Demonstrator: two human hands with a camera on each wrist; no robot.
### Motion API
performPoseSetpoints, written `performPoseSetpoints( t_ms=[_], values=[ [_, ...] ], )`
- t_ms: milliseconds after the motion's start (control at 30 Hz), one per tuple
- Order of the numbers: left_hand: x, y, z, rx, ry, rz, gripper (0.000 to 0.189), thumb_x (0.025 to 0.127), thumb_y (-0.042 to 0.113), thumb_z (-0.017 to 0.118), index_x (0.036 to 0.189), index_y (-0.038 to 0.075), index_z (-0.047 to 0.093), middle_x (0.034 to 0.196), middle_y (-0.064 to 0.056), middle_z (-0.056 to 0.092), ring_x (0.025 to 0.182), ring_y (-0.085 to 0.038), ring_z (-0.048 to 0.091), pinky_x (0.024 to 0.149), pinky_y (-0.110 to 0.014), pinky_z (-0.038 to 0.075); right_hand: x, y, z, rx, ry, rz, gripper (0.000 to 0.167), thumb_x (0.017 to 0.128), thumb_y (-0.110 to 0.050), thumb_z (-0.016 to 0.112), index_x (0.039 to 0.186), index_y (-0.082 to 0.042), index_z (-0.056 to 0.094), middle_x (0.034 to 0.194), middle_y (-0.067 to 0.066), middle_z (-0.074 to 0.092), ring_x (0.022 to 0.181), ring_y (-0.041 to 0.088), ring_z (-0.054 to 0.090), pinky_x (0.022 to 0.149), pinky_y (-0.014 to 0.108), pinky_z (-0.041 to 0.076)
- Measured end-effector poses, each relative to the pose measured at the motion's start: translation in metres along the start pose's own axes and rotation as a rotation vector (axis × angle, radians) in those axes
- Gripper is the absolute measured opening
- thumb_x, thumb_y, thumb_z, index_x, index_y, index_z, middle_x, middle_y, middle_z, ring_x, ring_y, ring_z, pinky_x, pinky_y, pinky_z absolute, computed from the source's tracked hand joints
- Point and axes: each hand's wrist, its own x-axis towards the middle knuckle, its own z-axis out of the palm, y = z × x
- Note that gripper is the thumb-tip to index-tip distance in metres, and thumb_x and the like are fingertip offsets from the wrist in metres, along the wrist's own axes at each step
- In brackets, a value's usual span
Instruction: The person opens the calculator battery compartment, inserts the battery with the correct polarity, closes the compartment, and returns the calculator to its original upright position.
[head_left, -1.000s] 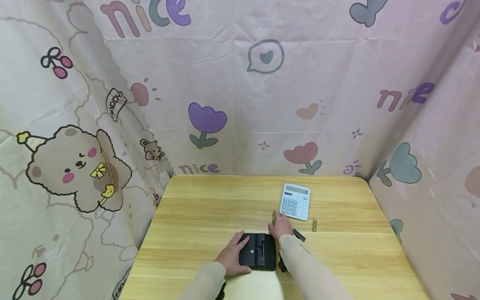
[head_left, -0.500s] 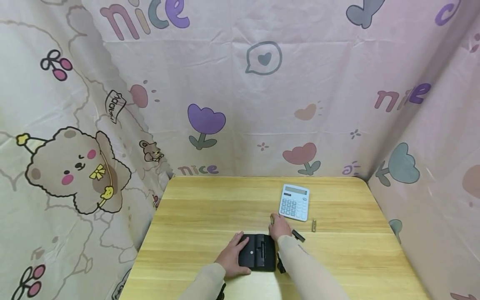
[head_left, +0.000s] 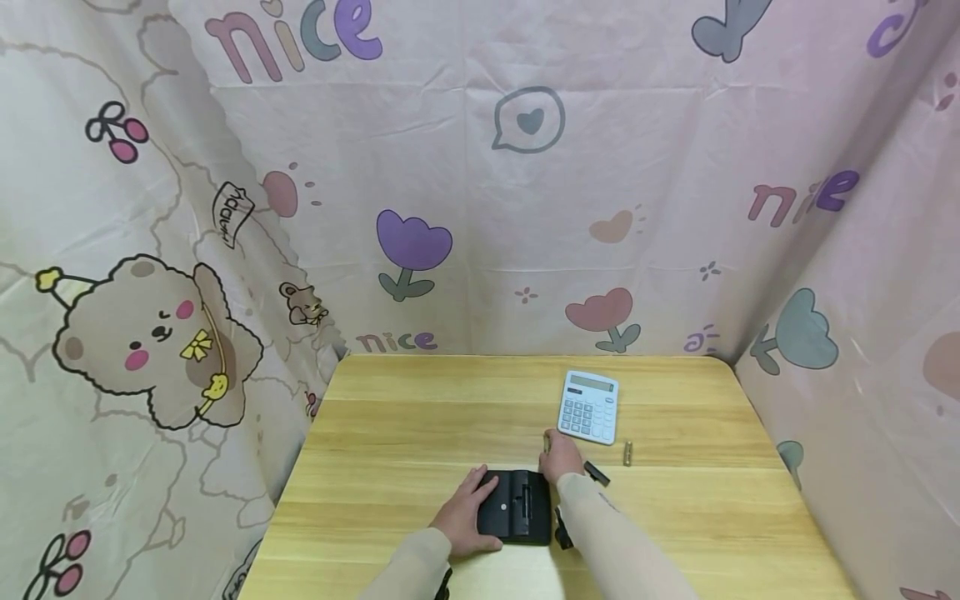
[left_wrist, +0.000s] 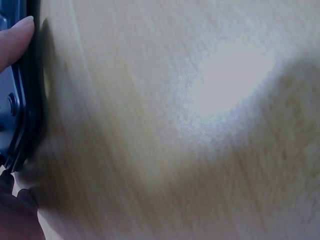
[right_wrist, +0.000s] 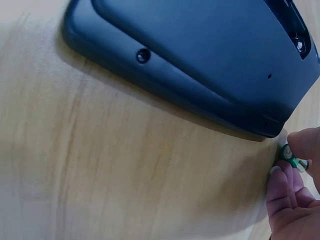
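A black calculator-like device (head_left: 531,527) lies back up on the table, its narrow battery slot (head_left: 527,500) uncovered. My left hand (head_left: 459,515) holds its left side, fingers near the far edge and thumb (left_wrist: 17,40) on the near edge. Just beyond the device's far right corner, my right hand (head_left: 562,457) pinches a small green battery (right_wrist: 301,164) between thumb and fingers. A gold-coloured battery (head_left: 627,453) lies on the table to the right. Beside my right wrist is a slim black piece (head_left: 597,473), seemingly the slot's cover.
A light blue calculator (head_left: 589,407) lies face up behind my right hand. The wooden table (head_left: 405,417) reaches back to a patterned curtain (head_left: 480,208), with more curtain at both sides. Dark straps (head_left: 563,530) show at the wrists.
My right hand's fingers shift a little around the green battery. The left hand and the black device stay in place; the head view tilts very slightly.
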Motion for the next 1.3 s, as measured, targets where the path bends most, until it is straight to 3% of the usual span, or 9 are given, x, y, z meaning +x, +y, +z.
performPoseSetpoints(
  t_ms=[267,533,933,1300],
  values=[
    [-0.001,0.002,-0.001,0.004,0.012,0.011,0.105,0.062,0.053,0.085,0.149,0.020,0.036,0.159,-0.006,0.020,0.144,-0.032,0.021,0.108,-0.049,0.035,-0.004,0.001,0.000,0.016,0.039,0.012,0.043,0.083,-0.005,0.069,0.125,-0.006,0.060,0.113,0.016,0.063,0.102,0.032,0.061,0.082,0.048,0.053],
    [-0.002,0.003,-0.001,-0.001,0.010,0.013,0.105,0.062,0.053,0.085,0.149,0.019,0.036,0.159,-0.006,0.019,0.144,-0.031,0.020,0.109,-0.049,0.034,-0.006,0.004,-0.002,0.050,0.029,0.031,0.044,0.083,-0.005,0.067,0.126,-0.006,0.060,0.114,0.016,0.063,0.099,0.030,0.061,0.078,0.046,0.053],
    [0.000,-0.002,0.003,0.010,0.031,0.028,0.106,0.060,0.054,0.085,0.149,0.019,0.038,0.158,-0.006,0.021,0.144,-0.030,0.021,0.108,-0.048,0.036,-0.011,0.006,-0.006,0.028,0.060,-0.029,0.043,0.079,-0.003,0.068,0.121,-0.004,0.061,0.110,0.015,0.065,0.095,0.031,0.063,0.076,0.047,0.054],
    [0.000,0.000,0.001,-0.012,0.007,0.005,0.106,0.061,0.053,0.085,0.149,0.020,0.037,0.159,-0.004,0.019,0.144,-0.029,0.019,0.108,-0.048,0.036,-0.016,0.011,-0.008,0.030,0.075,-0.052,0.042,0.080,-0.006,0.069,0.121,-0.006,0.060,0.103,0.014,0.068,0.089,0.030,0.065,0.071,0.045,0.055]
  ],
)
